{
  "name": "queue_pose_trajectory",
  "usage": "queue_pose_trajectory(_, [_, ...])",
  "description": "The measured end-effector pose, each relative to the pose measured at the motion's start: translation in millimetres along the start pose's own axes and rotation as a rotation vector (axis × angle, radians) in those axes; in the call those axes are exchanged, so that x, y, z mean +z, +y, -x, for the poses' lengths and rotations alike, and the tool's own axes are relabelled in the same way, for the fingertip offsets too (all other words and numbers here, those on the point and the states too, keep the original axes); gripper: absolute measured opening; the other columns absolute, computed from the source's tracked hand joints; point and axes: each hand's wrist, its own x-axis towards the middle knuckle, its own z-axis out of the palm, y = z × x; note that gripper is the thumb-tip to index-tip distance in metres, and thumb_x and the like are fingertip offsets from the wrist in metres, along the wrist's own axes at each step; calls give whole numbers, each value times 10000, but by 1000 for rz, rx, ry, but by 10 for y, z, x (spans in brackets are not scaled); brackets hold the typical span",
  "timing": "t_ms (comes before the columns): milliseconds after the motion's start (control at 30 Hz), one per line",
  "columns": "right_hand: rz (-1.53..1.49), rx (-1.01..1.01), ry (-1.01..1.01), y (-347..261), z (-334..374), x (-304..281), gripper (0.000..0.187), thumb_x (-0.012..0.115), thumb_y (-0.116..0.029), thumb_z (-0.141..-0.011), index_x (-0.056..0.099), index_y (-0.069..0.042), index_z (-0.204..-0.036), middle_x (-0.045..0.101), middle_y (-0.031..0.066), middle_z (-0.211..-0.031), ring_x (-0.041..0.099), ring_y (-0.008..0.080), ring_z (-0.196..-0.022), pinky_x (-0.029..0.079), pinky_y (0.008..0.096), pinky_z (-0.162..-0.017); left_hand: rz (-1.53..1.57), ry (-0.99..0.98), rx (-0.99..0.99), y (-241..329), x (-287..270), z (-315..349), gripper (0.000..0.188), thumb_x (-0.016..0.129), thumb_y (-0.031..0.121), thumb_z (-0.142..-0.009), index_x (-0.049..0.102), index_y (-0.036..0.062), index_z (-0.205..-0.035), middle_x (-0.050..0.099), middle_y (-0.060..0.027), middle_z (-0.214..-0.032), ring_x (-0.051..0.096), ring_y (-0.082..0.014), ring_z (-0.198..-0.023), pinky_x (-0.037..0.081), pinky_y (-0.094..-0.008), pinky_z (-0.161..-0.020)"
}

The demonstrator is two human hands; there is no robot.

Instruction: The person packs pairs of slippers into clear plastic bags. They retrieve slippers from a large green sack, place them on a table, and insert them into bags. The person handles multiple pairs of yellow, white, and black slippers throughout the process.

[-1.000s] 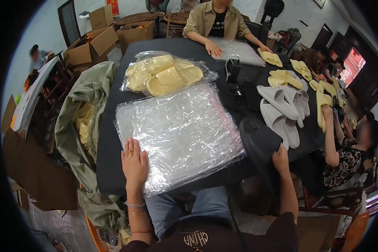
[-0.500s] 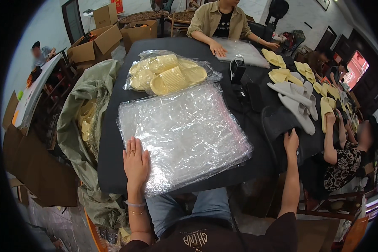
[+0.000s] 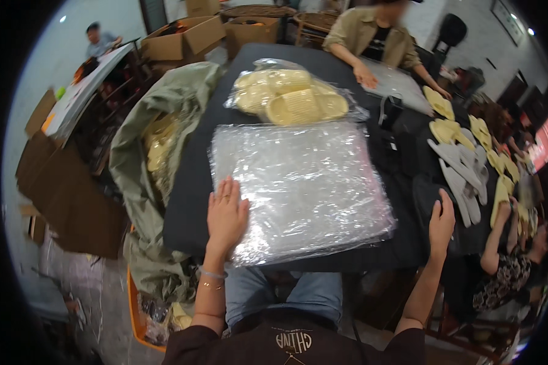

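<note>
My left hand (image 3: pixel 228 213) lies flat on the left edge of a stack of clear plastic bags (image 3: pixel 304 188), fingers stretched out. At the table's right side, my right hand (image 3: pixel 442 224) has its fingers extended and holds nothing. Just left of it lies a black slipper (image 3: pixel 425 198), hard to make out against the dark cloth. Beyond the stack sit pale yellow slippers (image 3: pixel 301 104) wrapped in clear plastic. Grey slippers (image 3: pixel 460 173) are piled past my right hand, with loose yellow slippers (image 3: pixel 447 131) farther along.
A green sack (image 3: pixel 137 115) of wrapped yellow slippers stands against the table's left side, above an orange crate (image 3: pixel 139 310). A black device (image 3: pixel 391 112) sits on the black table (image 3: pixel 207 152). One co-worker (image 3: pixel 371 42) faces me; another (image 3: pixel 511 274) works at the right.
My right hand has let go of the black slipper and its fingers have straightened. My left hand stays on the bags. The whole view has shifted, moving the table rightward in the picture.
</note>
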Motion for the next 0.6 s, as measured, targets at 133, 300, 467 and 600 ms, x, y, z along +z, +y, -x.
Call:
queue_pose_trajectory(133, [-431, -276, -169, -1405, 4, 112, 250, 537, -43, -887, 608, -8, -1124, 611, 132, -1183, 558, 296, -1117, 404, 365, -965, 13, -2, -1, -7, -41, 13, 525, 426, 304, -935, 397, 9, -1368, 343, -165, -1458, 285, -299, -1372, 219, -465, -1108])
queue_pose_trajectory(300, [-534, -641, -256, -2454, 70, 749, 234, 567, -94, -873, 627, -46, -1094, 594, 134, -1200, 552, 297, -1093, 412, 399, -932, 49, 17, 18, -37, -15, 13, 529, 430, 326, -940, 398, 15, -1368, 336, -166, -1461, 279, -293, -1376, 217, -463, -1110])
queue_pose_trajectory(467, [-440, -597, -344, -2562, 401, 1854, 223, 549, -144, -885, 636, -68, -1075, 573, 128, -1107, 555, 309, -990, 427, 418, -860, 78, 56, 1, -54, -38, 39, 525, 426, 331, -944, 406, 12, -1360, 336, -162, -1463, 285, -288, -1372, 214, -455, -1111])
queue_pose_trajectory(600, [-440, -530, -427, -2530, 464, 1970, 237, 542, -158, -886, 634, -68, -1085, 544, 125, -1048, 546, 312, -965, 429, 411, -848, 135, 97, -18, -107, 37, 63, 534, 431, 340, -939, 407, 6, -1355, 345, -162, -1457, 283, -290, -1371, 214, -457, -1110])
